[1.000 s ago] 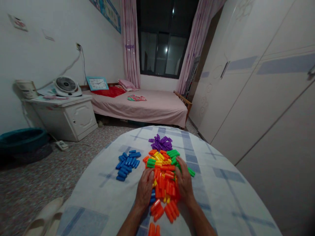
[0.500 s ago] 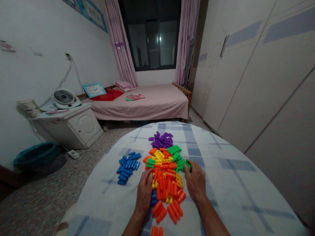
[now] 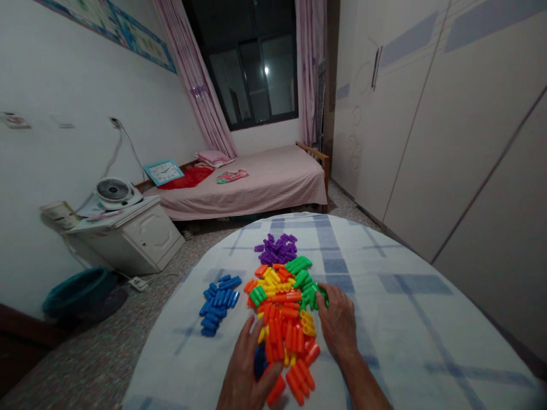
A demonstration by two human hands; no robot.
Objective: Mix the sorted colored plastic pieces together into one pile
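The left hand lay flat, fingers spread, over blue and orange pegs at the pile's near edge. The right hand curled loosely against green pegs, gripping nothing. Beyond lay purple pegs.

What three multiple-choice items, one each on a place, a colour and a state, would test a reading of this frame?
1. Where does the separate group of blue plastic pegs lie?
A. left of the mixed pile
B. on the bed
C. right of the mixed pile

2. What colour are the plastic pegs at the right hand's fingers?
A. purple
B. green
C. blue

3. How is the left hand placed?
A. raised off the table
B. resting palm down at the pile's near left edge
C. clenched around a clock

Answers: 1 A, the blue group sits apart on the checked tablecloth to the left. 2 B, green plastic pegs touch those fingers. 3 B, it lies flat over pegs.
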